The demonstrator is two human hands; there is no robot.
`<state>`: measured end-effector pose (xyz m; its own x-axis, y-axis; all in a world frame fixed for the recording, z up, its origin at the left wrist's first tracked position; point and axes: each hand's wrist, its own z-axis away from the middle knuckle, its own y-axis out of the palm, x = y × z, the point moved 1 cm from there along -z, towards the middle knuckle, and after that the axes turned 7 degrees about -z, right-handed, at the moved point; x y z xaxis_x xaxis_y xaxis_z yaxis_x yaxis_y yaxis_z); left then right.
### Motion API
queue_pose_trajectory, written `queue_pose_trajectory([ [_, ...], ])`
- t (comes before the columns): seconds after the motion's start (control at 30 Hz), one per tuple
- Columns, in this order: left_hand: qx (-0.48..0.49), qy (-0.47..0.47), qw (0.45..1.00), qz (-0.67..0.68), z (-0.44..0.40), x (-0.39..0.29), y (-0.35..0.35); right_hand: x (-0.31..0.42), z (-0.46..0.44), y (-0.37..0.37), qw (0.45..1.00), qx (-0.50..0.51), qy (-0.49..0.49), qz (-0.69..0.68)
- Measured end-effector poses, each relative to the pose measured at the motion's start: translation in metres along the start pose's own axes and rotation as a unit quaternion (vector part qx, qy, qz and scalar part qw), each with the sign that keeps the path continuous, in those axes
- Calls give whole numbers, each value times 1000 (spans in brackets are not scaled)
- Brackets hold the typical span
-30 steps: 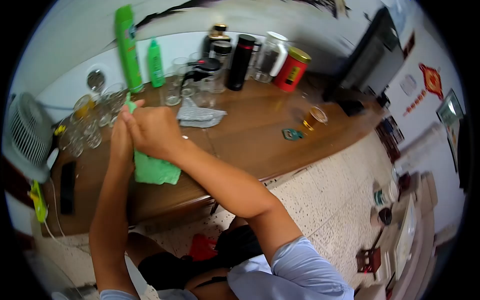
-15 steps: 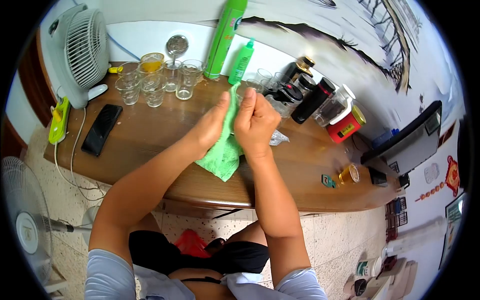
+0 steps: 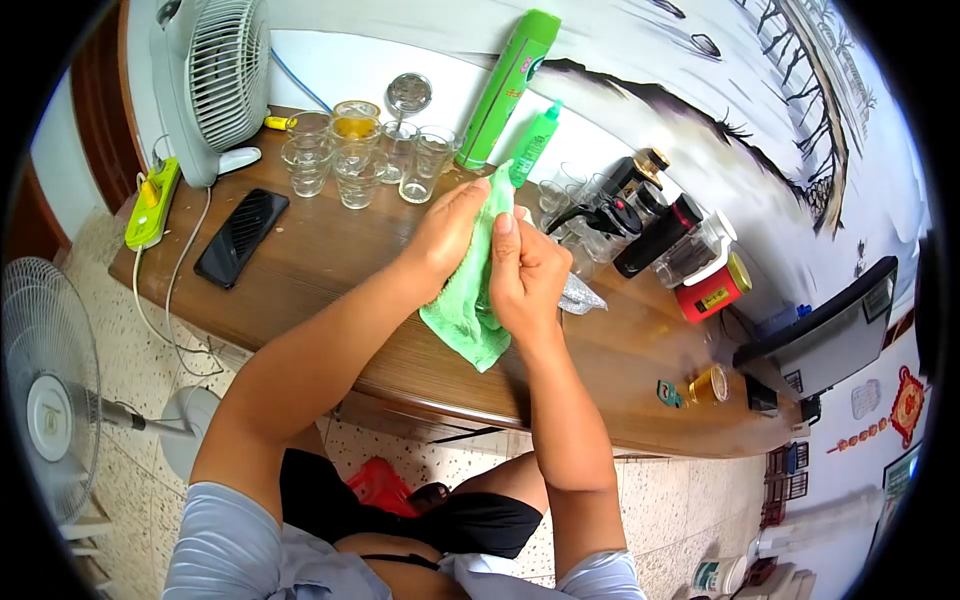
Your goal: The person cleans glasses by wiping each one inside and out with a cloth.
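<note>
A light green cloth (image 3: 468, 318) hangs between my two hands above the wooden table, its loose corner pointing down toward the front edge. My left hand (image 3: 446, 242) is closed on the cloth's left side, thumb pointing up along it. On the other side my right hand (image 3: 532, 276) grips the cloth with curled fingers and raised thumb. Whether something is wrapped inside the folds is hidden. Behind my hands stand a tall green spray can (image 3: 508, 90) and a smaller green bottle (image 3: 535, 143). Several clear glasses (image 3: 358, 180) stand to the left of these.
A black phone (image 3: 241, 238) lies on the left of the table (image 3: 330, 290), near a white fan (image 3: 232, 75) and a green power strip (image 3: 152, 205). To the right are a glass pot (image 3: 605, 225), a black flask (image 3: 660, 236), a red tin (image 3: 713, 288) and a monitor (image 3: 820, 330).
The view has shifted, so the table's things appear farther right and lower. Both hands still hold the cloth, and the right hand sits slightly lower against the left.
</note>
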<state>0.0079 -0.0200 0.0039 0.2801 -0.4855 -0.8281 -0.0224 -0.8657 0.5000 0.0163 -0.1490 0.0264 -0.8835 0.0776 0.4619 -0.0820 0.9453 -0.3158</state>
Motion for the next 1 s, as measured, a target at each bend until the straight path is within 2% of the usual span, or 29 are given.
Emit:
queue_pose_trajectory([
  [0.1,39,-69,993,82,-7,9,-8,-2,3,0,999,-34,-9,-35],
  [0.13,67,-75,992,77,-9,13,-10,-6,3,-1,998,-47,-10,-41],
  [0.23,22,-129,991,-10,4,7,7,-17,1,-5,994,-102,-28,30],
  [0.27,36,-136,989,-37,0,19,5,-17,-1,-7,991,-116,-38,47],
  [0.37,60,-57,986,-144,1,29,10,-24,-3,-10,983,-134,-38,116],
  [0.43,41,30,962,-269,-1,35,9,-23,-5,-11,986,-111,1,125],
  [0.5,18,37,929,-368,2,38,8,-23,-7,-9,988,-92,39,117],
  [0.6,-1,64,932,-358,1,37,6,-21,-5,-6,989,-46,101,94],
  [0.7,18,91,944,-315,0,28,5,-15,-4,1,995,-46,88,19],
  [0.73,4,132,950,-284,1,27,7,-10,-4,-1,995,-28,93,25],
  [0.87,30,-41,993,-103,1,7,4,-14,-1,-9,997,14,53,46],
  [0.97,-6,-157,988,2,5,-9,5,-12,-2,-10,1000,5,18,17],
  [1.0,11,-152,986,62,-7,8,-8,-8,-4,-8,1000,-6,19,-9],
])
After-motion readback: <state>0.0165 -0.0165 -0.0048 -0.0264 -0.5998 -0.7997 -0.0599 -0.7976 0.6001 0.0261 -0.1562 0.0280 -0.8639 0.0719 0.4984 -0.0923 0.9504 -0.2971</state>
